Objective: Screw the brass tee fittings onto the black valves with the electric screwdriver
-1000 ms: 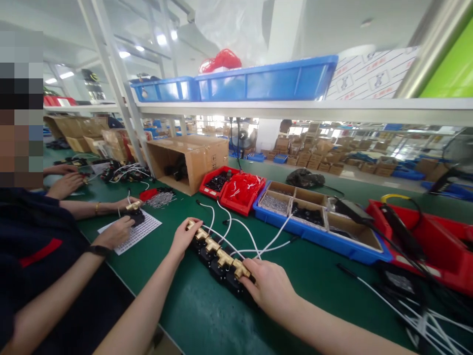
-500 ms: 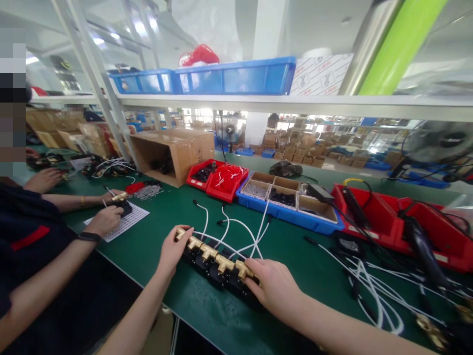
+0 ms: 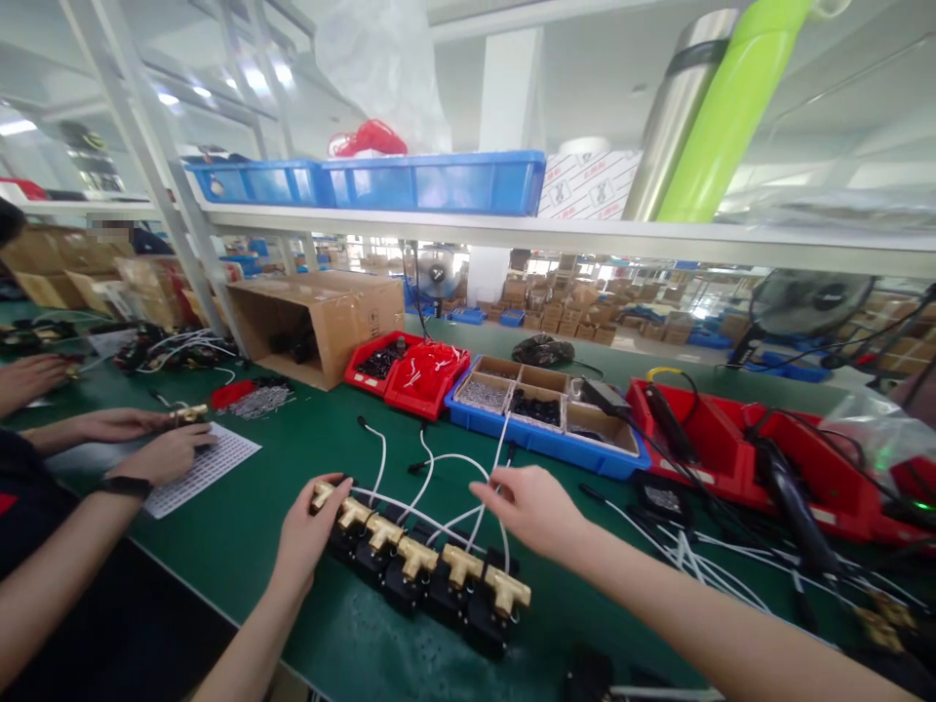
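Observation:
A row of several black valve bodies with brass tee fittings point(image 3: 417, 558) lies on the green bench in front of me. White cables with black plugs point(image 3: 381, 458) run from the row toward the bins. My left hand point(image 3: 316, 522) is closed round the left end of the row, thumb on the first brass fitting. Off the row's right end, my right hand point(image 3: 532, 509) hovers over the white cables, thumb and forefinger slightly apart beside one of them. Its other fingers are curled and partly hidden; no held thing shows.
Behind the row stand red bins point(image 3: 428, 380) and a blue divided tray point(image 3: 545, 444) of small parts. More cables point(image 3: 687, 561) and red bins with power tools point(image 3: 786, 507) lie right. At left, a co-worker's hands point(image 3: 172, 453) work above a printed sheet point(image 3: 212, 473).
My right hand has let go of the row's right end and lifted toward the cables, baring more brass fittings. My left hand keeps its hold. The view has shifted right.

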{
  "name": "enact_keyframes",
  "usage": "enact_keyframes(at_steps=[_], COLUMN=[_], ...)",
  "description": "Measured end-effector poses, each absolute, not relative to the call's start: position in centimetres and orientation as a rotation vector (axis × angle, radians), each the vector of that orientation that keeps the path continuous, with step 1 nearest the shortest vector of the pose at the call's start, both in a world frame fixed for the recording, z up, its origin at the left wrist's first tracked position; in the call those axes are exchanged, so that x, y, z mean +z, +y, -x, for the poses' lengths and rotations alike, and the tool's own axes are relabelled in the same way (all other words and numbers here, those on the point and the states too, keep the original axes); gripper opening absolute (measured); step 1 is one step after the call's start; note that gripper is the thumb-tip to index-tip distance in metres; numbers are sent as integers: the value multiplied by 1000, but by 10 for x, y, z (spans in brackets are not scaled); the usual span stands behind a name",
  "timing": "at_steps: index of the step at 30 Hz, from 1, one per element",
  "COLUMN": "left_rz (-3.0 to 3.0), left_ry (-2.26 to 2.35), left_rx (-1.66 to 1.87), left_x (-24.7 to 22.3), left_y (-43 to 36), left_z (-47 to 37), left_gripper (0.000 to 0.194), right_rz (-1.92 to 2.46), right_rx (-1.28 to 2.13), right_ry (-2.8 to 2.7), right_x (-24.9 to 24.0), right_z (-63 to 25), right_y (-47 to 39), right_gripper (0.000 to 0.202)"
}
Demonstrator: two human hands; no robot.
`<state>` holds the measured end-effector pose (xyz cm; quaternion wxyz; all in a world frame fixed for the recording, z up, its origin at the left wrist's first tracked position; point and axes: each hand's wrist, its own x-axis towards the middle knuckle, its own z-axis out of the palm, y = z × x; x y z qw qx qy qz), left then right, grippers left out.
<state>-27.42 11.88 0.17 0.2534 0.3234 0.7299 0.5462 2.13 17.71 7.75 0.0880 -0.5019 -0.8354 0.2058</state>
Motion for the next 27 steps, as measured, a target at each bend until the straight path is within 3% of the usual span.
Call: enact_keyframes(at_steps=[5,10,14,19,23,27], left_rz=[-844,-822,-823,-831,-858,-889], left_ry=[1994,2006,2005,1997,1999,1996], left_rx=[1457,1394,1425,1436,1462,1497], left_x=[-2,0,1,1,3,4], left_y=[120,118,118,118,118,116], left_z=[277,279,277,275,273,269], left_gripper=[65,68,69,67,66,66], right_rz=[1836,1759,1768,1813,1544,1488], right_rx=[805,899,914,688,794,712], right_ry=[-2073,-1980,-2098,-2361,-2652,-2724], right_x=[61,51,53,64,78,78], right_z=[-11,14,10,-16,-26,-24], right_y=[270,297,283,237,177,132], right_gripper=[31,34,33,33,51,42])
